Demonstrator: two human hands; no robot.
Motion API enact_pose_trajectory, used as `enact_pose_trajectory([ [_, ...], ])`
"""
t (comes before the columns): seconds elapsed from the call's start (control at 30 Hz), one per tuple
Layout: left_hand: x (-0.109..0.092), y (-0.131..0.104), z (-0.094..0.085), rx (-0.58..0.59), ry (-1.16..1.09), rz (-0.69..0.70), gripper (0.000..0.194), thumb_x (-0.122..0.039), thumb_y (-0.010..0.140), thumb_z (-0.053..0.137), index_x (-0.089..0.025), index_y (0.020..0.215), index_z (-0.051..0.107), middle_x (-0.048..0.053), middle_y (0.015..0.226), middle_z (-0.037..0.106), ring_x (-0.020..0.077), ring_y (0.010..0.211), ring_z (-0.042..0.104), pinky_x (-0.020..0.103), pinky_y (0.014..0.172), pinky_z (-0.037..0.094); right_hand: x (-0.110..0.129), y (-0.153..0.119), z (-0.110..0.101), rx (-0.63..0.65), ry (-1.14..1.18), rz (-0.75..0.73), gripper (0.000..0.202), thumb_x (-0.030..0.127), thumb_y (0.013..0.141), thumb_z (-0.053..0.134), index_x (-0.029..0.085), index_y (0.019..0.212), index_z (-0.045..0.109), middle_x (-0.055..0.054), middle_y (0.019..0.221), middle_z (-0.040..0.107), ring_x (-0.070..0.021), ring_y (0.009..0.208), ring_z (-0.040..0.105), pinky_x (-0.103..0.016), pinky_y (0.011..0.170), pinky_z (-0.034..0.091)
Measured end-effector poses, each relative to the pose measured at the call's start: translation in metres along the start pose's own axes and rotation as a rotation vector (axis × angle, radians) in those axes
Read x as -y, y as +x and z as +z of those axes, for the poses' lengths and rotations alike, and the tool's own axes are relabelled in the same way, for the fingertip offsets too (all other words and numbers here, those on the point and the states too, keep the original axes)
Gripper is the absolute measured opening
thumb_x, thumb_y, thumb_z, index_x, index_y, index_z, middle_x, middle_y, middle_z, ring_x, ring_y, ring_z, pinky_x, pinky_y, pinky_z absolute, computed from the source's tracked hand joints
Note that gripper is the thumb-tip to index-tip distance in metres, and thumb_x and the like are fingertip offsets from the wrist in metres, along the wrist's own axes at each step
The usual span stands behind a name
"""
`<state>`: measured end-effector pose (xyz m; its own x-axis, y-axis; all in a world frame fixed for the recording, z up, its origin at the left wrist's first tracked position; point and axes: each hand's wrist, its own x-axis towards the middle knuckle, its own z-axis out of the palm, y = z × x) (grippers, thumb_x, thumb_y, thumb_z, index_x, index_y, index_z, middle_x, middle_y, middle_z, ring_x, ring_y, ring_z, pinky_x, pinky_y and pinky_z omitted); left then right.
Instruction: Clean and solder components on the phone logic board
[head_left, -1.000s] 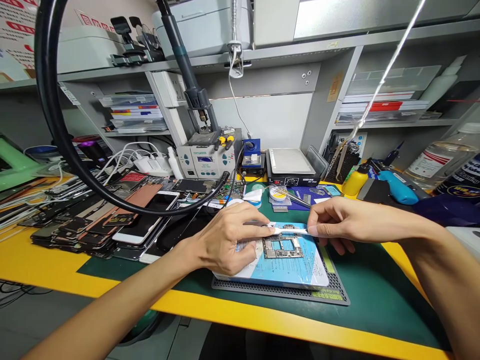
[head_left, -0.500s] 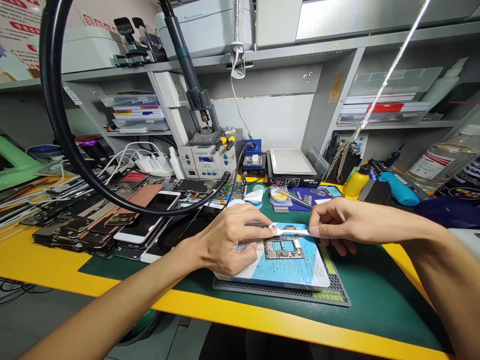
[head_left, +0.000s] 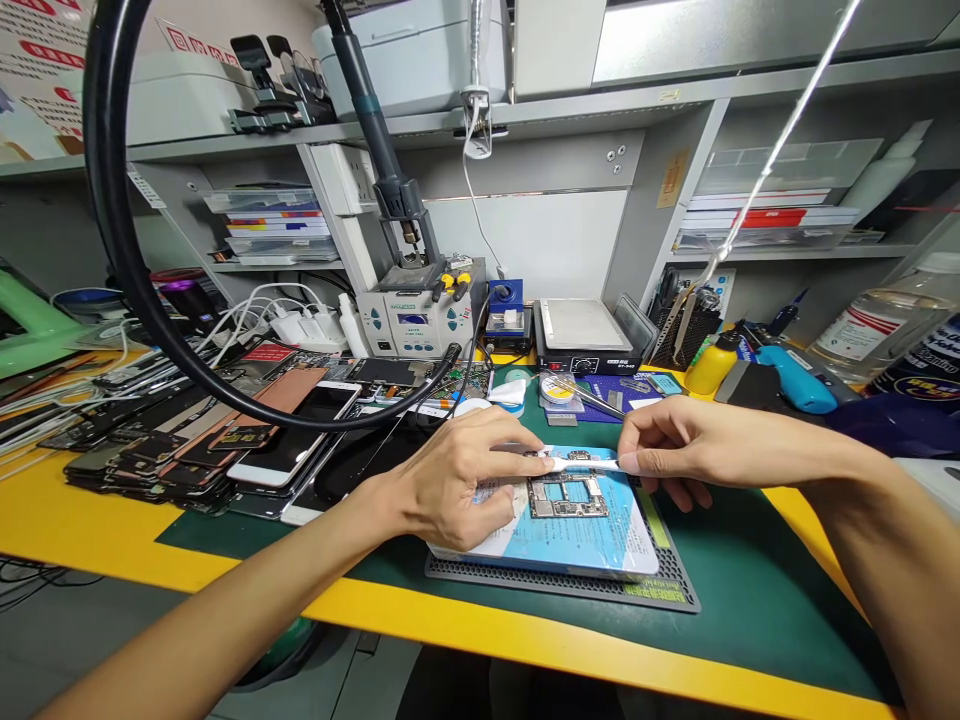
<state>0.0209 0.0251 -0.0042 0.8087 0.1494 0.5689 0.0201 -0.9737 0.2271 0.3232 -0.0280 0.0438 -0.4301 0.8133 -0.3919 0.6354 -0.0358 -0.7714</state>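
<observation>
My left hand [head_left: 469,480] rests over the left part of a blue-and-white box [head_left: 626,535]. Its forefinger and the finger beside it hold the left end of a thin white strip [head_left: 585,464], with the thumb bent apart from them. From the right, my right hand [head_left: 667,445] pinches the strip's other end between thumb and forefinger. The strip runs level across the upper edge of a phone logic board [head_left: 568,497] lying flat on the box. Part of the board's upper left is hidden by my left fingers.
A grey perforated mat [head_left: 562,585] lies under the box on the green work mat [head_left: 795,590]. Stacked phone parts [head_left: 195,440] fill the left side. A black hose [head_left: 112,200] loops above them. Behind stand a soldering station [head_left: 412,320], a heating plate [head_left: 581,325] and a yellow bottle [head_left: 712,365].
</observation>
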Motion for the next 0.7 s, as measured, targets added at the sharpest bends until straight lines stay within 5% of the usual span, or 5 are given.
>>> enact_pose_trajectory([
  [0.7,-0.0024,-0.0015,0.0015,-0.021,-0.008,0.007,0.043,-0.015,0.08,0.051,-0.016,0.111,0.081,0.016,0.118,0.074,0.0294,0.102,0.07,0.051,0.091,0.057,0.0043,-0.0013,0.0017,-0.01,-0.021,-0.001,0.034,0.05,0.089,0.075,0.019,0.09,0.064,0.001,0.075,0.062,-0.0154,0.061,0.066,-0.022,0.05,0.051],
])
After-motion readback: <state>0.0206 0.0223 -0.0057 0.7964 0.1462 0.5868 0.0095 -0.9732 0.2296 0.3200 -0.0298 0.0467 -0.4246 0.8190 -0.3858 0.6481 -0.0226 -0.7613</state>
